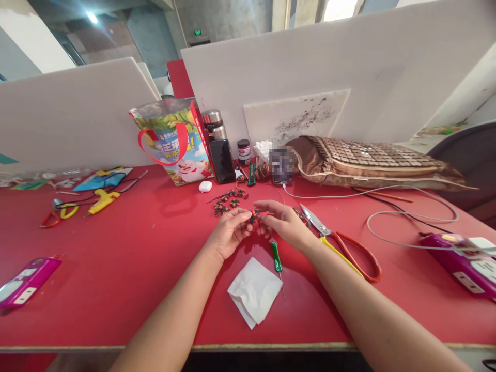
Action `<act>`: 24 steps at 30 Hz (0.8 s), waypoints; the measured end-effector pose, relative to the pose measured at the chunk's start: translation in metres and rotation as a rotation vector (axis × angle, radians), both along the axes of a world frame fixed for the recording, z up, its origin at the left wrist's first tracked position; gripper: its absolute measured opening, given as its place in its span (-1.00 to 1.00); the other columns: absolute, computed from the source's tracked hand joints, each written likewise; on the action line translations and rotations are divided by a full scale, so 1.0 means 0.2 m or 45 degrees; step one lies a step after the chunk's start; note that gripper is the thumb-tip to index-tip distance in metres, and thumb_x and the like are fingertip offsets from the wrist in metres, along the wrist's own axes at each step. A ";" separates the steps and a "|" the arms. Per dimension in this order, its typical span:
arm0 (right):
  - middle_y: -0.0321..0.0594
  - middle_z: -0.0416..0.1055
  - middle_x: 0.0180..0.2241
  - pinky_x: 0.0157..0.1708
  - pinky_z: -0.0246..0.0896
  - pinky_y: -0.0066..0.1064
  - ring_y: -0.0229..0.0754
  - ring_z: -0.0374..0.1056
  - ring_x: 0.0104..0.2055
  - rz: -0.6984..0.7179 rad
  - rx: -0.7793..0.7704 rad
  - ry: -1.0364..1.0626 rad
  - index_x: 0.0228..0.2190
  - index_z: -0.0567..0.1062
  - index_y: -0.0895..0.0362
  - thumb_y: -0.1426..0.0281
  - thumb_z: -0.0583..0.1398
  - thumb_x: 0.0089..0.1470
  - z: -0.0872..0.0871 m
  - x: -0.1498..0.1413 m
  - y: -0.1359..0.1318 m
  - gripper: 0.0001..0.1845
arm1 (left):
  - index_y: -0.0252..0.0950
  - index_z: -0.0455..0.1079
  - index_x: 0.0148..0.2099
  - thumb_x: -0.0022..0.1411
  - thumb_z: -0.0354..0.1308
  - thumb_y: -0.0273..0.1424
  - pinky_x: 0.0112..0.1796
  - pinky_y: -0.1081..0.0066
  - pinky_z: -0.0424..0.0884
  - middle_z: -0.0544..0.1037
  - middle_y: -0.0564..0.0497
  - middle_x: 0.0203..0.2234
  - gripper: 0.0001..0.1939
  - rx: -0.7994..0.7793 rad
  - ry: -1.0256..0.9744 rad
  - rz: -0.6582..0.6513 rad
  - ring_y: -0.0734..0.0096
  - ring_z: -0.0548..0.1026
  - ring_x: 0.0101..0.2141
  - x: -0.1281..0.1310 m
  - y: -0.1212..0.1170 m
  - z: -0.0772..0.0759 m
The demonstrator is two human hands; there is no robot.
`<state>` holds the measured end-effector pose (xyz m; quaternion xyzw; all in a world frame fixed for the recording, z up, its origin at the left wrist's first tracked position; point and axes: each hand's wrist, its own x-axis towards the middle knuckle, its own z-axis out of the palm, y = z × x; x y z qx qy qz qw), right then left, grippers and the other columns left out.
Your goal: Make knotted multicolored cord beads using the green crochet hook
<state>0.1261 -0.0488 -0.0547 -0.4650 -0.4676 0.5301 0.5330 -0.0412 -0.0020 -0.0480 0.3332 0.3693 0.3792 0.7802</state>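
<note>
L hand [231,231] pinches a small multicolored yarn piece [254,217] btwn thumb and fingers, over the middle of the red table [155,289]; R hand [289,223] meets it from the other side, fingers bent in, forefinger reaching over the top (can't tell if its tips grip the piece or just a strand, too small to see). Progress, judging by what's laid out: several pcs look done or nearly so, i.e. the knotted yarn clusters [234,203] lying just beyond the hands, some apart, some close together in a row w/ a dark tail. They match the held one in color, so prob. the same kind of work. The one in hand is prob. unfinished, since both hands are on it, but fingers hide most of it, so exact stage n/a. Material is left too: a yarn ball [263,172] sits farther back, and an orange strand [279,194] runs over the table toward R hand, its end hidden. Tools are unheld: the green-handled tool [276,257] lies just below R hand, near the white tissue [254,289], and the big scissors [315,220] rest to the right. Total no. of pcs wanted: can't tell.
</note>
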 end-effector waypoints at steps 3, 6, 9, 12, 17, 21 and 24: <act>-0.23 0.53 -0.41 -0.43 0.31 -0.37 -0.23 0.39 -0.45 -0.037 0.059 -0.038 -0.26 0.55 0.14 0.26 0.32 -0.04 -0.01 0.00 0.01 -0.71 | -0.34 0.41 -0.36 -0.12 0.46 -0.55 -0.58 0.63 0.40 0.54 0.11 -0.59 -0.71 -0.006 0.015 0.047 0.58 0.49 -0.62 0.00 0.01 0.01; -0.26 0.50 -0.46 -0.44 0.27 -0.37 -0.24 0.36 -0.47 -0.091 0.102 -0.048 -0.32 0.53 0.13 0.19 0.36 -0.04 -0.02 0.01 0.02 -0.69 | -0.33 0.40 -0.35 -0.11 0.43 -0.57 -0.53 0.60 0.45 0.55 0.10 -0.59 -0.72 0.009 0.032 0.064 0.55 0.51 -0.60 0.00 0.01 0.02; -0.28 0.47 -0.51 -0.48 0.24 -0.37 -0.24 0.33 -0.52 -0.150 0.086 -0.103 -0.39 0.52 0.12 0.15 0.36 -0.04 -0.03 0.01 0.02 -0.69 | -0.33 0.42 -0.33 -0.09 0.42 -0.54 -0.50 0.56 0.48 0.57 0.05 -0.56 -0.73 0.051 0.072 -0.015 0.48 0.56 -0.56 0.00 0.00 0.01; -0.29 0.46 -0.53 -0.49 0.23 -0.36 -0.23 0.31 -0.52 -0.144 0.118 -0.171 -0.43 0.52 0.11 0.16 0.34 -0.01 -0.03 0.00 0.01 -0.73 | -0.35 0.45 -0.29 -0.06 0.47 -0.42 -0.48 0.51 0.50 0.60 0.00 -0.51 -0.69 0.103 0.118 -0.132 0.43 0.58 -0.51 0.00 -0.01 0.01; -0.31 0.45 -0.52 -0.45 0.22 -0.36 -0.24 0.30 -0.50 -0.118 0.198 -0.174 -0.43 0.51 0.10 0.20 0.30 0.04 -0.03 -0.01 0.01 -0.78 | -0.37 0.50 -0.33 -0.12 0.56 -0.24 -0.38 0.45 0.53 0.61 -0.01 -0.46 -0.59 0.227 0.171 -0.150 0.40 0.59 -0.43 0.00 -0.02 0.00; -0.33 0.42 -0.49 -0.42 0.21 -0.37 -0.25 0.29 -0.47 -0.210 0.217 -0.081 -0.38 0.49 0.10 0.24 0.31 -0.01 -0.02 0.01 0.01 -0.80 | -0.38 0.53 -0.38 -0.17 0.59 -0.25 -0.33 0.46 0.51 0.58 0.03 -0.45 -0.60 0.227 0.126 -0.073 0.48 0.54 -0.42 0.00 -0.01 0.00; -0.35 0.37 -0.49 -0.42 0.18 -0.38 -0.26 0.26 -0.47 -0.202 0.262 -0.084 -0.36 0.49 0.10 0.30 0.27 0.03 -0.02 0.02 0.01 -0.86 | -0.38 0.53 -0.39 -0.19 0.60 -0.30 -0.44 0.54 0.42 0.54 0.07 -0.50 -0.61 0.179 0.098 -0.002 0.56 0.47 -0.48 0.00 0.00 0.00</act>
